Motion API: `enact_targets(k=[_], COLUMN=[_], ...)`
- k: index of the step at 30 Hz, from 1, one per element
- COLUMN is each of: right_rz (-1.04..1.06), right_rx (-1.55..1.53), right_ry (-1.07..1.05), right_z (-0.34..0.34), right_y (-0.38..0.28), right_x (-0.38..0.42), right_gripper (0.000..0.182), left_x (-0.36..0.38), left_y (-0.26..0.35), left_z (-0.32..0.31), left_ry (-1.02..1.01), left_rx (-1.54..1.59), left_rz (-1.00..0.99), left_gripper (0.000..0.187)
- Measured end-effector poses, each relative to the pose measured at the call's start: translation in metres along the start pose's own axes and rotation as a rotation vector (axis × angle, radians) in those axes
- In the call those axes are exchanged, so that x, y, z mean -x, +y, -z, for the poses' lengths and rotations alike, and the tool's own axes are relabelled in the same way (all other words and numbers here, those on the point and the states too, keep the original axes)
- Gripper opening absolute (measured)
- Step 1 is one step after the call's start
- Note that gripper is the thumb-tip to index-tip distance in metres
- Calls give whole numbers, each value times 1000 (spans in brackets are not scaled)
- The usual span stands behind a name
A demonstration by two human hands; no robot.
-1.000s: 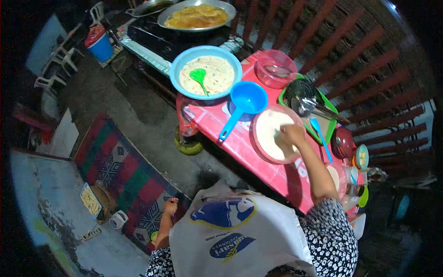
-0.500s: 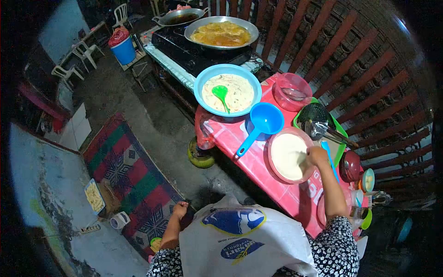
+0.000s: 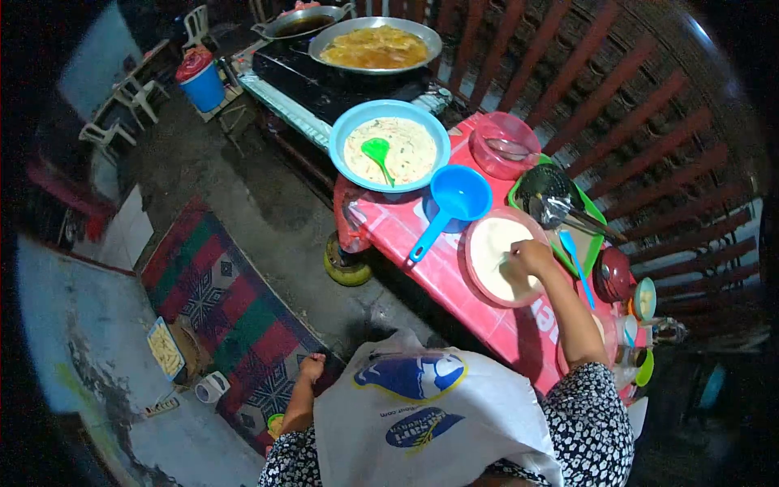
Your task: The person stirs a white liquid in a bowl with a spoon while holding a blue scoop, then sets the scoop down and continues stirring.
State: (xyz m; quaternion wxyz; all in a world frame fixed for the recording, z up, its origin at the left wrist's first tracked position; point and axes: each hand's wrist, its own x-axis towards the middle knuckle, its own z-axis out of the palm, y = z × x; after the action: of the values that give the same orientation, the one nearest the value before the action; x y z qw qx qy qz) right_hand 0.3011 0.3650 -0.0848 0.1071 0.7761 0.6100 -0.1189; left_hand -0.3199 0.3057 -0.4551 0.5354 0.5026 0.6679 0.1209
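Over the pink bowl of pale batter (image 3: 495, 252), my right hand (image 3: 531, 260) is closed, its fingertips low at the batter; what it grips is too small and blurred to make out. My left hand (image 3: 312, 368) hangs beside the apron, fingers curled, away from the table; whether it holds anything is hidden. A blue dipper (image 3: 459, 195) lies left of the pink bowl. Behind it stands a light blue basin (image 3: 338, 150) of batter with bits in it and a green ladle (image 3: 376, 151).
A wide pan of frying food (image 3: 375, 49) sits on the black stove (image 3: 324, 81), a second pan (image 3: 302, 23) behind. On the pink table (image 3: 422, 272) are a clear pink bowl (image 3: 497, 154), a green tray (image 3: 591, 261) with a black strainer, and a blue spatula (image 3: 578, 268).
My right hand has moved left, from the bowl's right edge to over the batter. The whole view has shifted slightly. My left hand hangs much as before.
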Motion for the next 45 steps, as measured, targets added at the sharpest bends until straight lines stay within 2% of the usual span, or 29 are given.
enact_targets(k=[1, 2, 4, 7, 8, 10, 11, 12, 14, 16, 18, 20, 23, 25, 26, 28, 29, 30, 33, 35, 38, 39, 40, 42, 43, 44, 45], right_rz=[30, 7, -110, -103, -94, 70, 48, 39, -169, -223, -94, 15, -38, -245, -241, -89, 1, 63, 3, -90, -2, 113, 122, 263, 288, 302, 399], right_rx=[-31, -40, 106, 122, 14, -45, -43, -49, 171, 185, 65, -48, 44, 102, 105, -63, -62, -64, -6, 99, 48, -51, -47, 96, 243, 247, 302], right_ry=[-135, -144, -77, 147, 173, 59, -106, -109, -143, -87, 116, -24, -122, 29, 22, 186, 45, 29, -21, 72, 151, 96, 90, -11, 33, 32, 154], right_z=[3, 2, -1, -14, -12, -16, -10, -3, 11, 3, -8, -19, 4, 18, 6, -19, -20, -18, -5, -2, -11, -4, -1, 6, 22, 34, 43], right_y=[-2, 6, 27, 29, 15, 5, 9, 13, 22, 23, 9, 4, 12, 5, 5, 0, -2, 3, 24, 35, 12, 4, 9, 22, 19, 19, 22], right_x=[8, 10, 9, -14, -13, -3, 3, 7, 9, -1, -7, 0, 15, 13, 9, -3, -1, 9, 17, 2, -8, 4, 11, 22, 31, 32, 32], right_gripper=[20, 20, 18, 17, 17, 17, 19, 19, 21, 21, 22, 21, 21, 21, 21, 21, 21, 20, 18, 17, 17, 17, 17, 19, 14, 14, 13], left_x=[-3, -4, 1, 12, 13, 11, 9, 6, 1, -3, 13, 46, 55, 50, 48, 48, 48, 49, 60, 66, 15, 28, 47, 67, 71, 75, 81], left_y=[2, 4, 16, 44, 45, 47, 45, 42, 34, 26, 47, 126, 143, 131, 120, 108, 106, 105, 115, 121, 7, 21, 49, 78, 79, 77, 74], left_z=[2, 3, 4, 3, 3, 4, 4, 4, 3, 0, 0, 16, 23, 22, 22, 21, 20, 18, 5, -8, -42, -51, -63, -81, -86, -91, -97], left_ry=[-32, -65, -60, -46, -44, -39, -38, -34, -29, -2, 11, -4, -112, -101, -87, -48, -24, -17, 51, 94, 21, 22, 25, 36, 12, -12, -7], left_rx=[34, 65, 7, -52, -62, -55, -43, -30, 11, 85, 112, -175, -238, -206, -175, -108, -74, -69, -254, -371, -34, -31, -92, -142, -135, -128, -124], left_rz=[23, 47, 51, 52, 51, 41, 35, 26, 10, -10, -8, 90, 111, 83, 57, 3, -29, -26, 79, 146, 215, 223, 203, 191, 123, 55, 66], left_gripper=[26, 27, 25, 23, 22, 21, 20, 19, 18, 16, 16, 11, 13, 15, 17, 23, 25, 25, 28, 33, 35, 35, 34, 34, 33, 32, 32])
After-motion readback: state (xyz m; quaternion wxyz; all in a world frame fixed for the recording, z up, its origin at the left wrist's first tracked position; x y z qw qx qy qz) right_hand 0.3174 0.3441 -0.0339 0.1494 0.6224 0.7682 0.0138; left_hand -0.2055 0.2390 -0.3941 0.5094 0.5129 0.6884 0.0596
